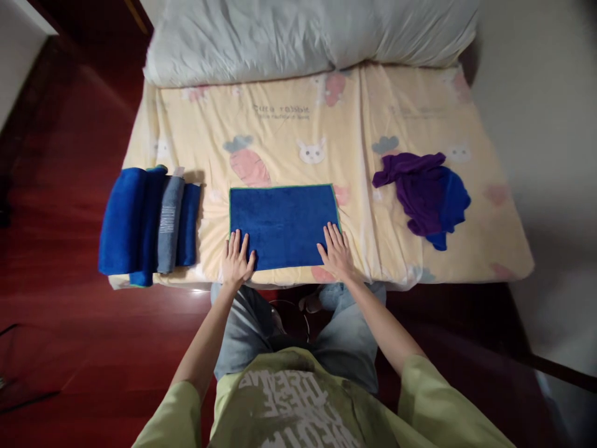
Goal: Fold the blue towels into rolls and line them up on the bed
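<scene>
My left hand [239, 260] and right hand [337, 252] lie flat, apart, gripping nothing, on the rectangular blue, green-edged fabric cloth [283, 224] by the yellow-sheeted bed's [177, 121] near edge. I'm seemingly smoothing it; the next move probably calls for pinching a border.

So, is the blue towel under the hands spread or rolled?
Spread: the towel lies as a flat rectangle on the bed, left hand and right hand on it. Cannot tell if doubled.

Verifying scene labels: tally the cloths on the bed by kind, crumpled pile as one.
Blue rolled towels: 3
Gray rolled towel: 1
Flat blue towel: 1
Crumpled purple-and-blue pile: 1 (pieces within unclear)
Total: 6
</scene>
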Demonstrator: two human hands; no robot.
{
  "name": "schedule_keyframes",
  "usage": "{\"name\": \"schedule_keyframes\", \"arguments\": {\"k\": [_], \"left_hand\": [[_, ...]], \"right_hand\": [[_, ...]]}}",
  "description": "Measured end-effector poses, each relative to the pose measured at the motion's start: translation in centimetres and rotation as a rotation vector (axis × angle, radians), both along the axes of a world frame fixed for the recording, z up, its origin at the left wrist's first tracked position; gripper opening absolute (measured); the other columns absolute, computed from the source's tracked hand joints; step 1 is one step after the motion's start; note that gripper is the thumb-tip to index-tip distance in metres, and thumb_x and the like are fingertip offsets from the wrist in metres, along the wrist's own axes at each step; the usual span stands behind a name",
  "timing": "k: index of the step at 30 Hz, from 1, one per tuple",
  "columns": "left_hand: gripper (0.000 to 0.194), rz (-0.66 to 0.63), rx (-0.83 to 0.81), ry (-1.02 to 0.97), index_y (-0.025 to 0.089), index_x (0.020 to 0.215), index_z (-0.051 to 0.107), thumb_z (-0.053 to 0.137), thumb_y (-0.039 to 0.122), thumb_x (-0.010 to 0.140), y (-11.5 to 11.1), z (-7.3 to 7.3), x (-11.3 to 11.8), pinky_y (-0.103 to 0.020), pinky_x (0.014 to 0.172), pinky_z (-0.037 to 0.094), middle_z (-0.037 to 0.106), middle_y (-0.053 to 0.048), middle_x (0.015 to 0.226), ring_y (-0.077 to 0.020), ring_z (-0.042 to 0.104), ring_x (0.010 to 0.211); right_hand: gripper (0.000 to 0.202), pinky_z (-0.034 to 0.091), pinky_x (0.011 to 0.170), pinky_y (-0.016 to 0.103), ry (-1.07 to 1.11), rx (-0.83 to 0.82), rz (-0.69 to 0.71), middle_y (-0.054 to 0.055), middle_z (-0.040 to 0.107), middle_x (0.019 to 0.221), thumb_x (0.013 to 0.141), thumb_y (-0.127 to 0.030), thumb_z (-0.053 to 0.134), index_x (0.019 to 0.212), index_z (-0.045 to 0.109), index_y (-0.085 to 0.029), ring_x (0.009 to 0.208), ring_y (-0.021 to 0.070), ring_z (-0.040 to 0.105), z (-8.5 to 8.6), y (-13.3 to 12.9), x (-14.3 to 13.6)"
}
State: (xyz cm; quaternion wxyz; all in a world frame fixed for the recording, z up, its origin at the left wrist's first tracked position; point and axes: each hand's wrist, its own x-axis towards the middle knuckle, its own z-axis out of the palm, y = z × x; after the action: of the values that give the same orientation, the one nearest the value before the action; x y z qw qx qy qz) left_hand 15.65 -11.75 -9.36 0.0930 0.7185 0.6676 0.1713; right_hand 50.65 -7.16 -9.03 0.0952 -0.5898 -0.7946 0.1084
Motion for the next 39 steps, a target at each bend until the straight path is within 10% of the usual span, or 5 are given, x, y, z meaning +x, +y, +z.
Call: {"name": "schedule_keyframes", "arguments": {"k": [11, 22, 33, 39], "left_hand": [[0.052, -0.341, 0.067, -0.095, 0.019, 0.152, 0.048, 0.046, 0.034, 0.102, -4.9, 0.3, -3.7, -0.053, 0.125, 0.032, 0.038, -0.011, 0.163, -0.0282, 0.030, 0.153], [0.052, -0.137, 0.093, -0.256, 0.018, 0.132, 0.067, 0.038, 0.006, 0.090, -6.4, -2.7, -5.7, -0.047, 0.119, 0.044, 0.062, -0.009, 0.144, -0.0226, 0.052, 0.140], [0.057, -0.222, 0.168, -0.221, 0.019, 0.126, 0.072, 0.039, 0.004, 0.083, -5.2, 2.0, -9.1, -0.045, 0.117, 0.045, 0.066, -0.006, 0.139, -0.0211, 0.056, 0.136], [0.047, -0.275, 0.088, -0.262, 0.019, 0.121, 0.074, 0.040, 0.012, 0.089, -7.7, 0.5, -10.0, -0.047, 0.113, 0.049, 0.070, -0.007, 0.131, -0.0218, 0.061, 0.130]], "right_hand": [[0.060, 0.026, 0.128, 0.053, 0.247, 0.088, 0.294, 0.008, 0.038, 0.162, 0.103, -0.032, 0.045, 0.161, 0.034, -0.022, 0.153, 0.0257, 0.032, 0.3, -3.1, 3.6], [0.053, 0.051, 0.113, 0.049, 0.600, 0.216, 0.042, 0.009, 0.067, 0.135, 0.088, -0.005, 0.042, 0.128, 0.072, -0.020, 0.131, 0.0242, 0.061, -3.5, -4.7, 4.8], [0.052, 0.047, 0.119, 0.047, 0.561, 0.218, 0.188, 0.006, 0.065, 0.139, 0.093, -0.008, 0.038, 0.132, 0.070, -0.021, 0.133, 0.0220, 0.059, -0.9, -5.4, 6.4], [0.057, 0.048, 0.118, 0.039, 0.435, 0.157, 0.284, 0.005, 0.065, 0.139, 0.087, -0.002, 0.039, 0.130, 0.071, -0.020, 0.131, 0.0214, 0.060, -2.8, -9.9, 6.7]]}}
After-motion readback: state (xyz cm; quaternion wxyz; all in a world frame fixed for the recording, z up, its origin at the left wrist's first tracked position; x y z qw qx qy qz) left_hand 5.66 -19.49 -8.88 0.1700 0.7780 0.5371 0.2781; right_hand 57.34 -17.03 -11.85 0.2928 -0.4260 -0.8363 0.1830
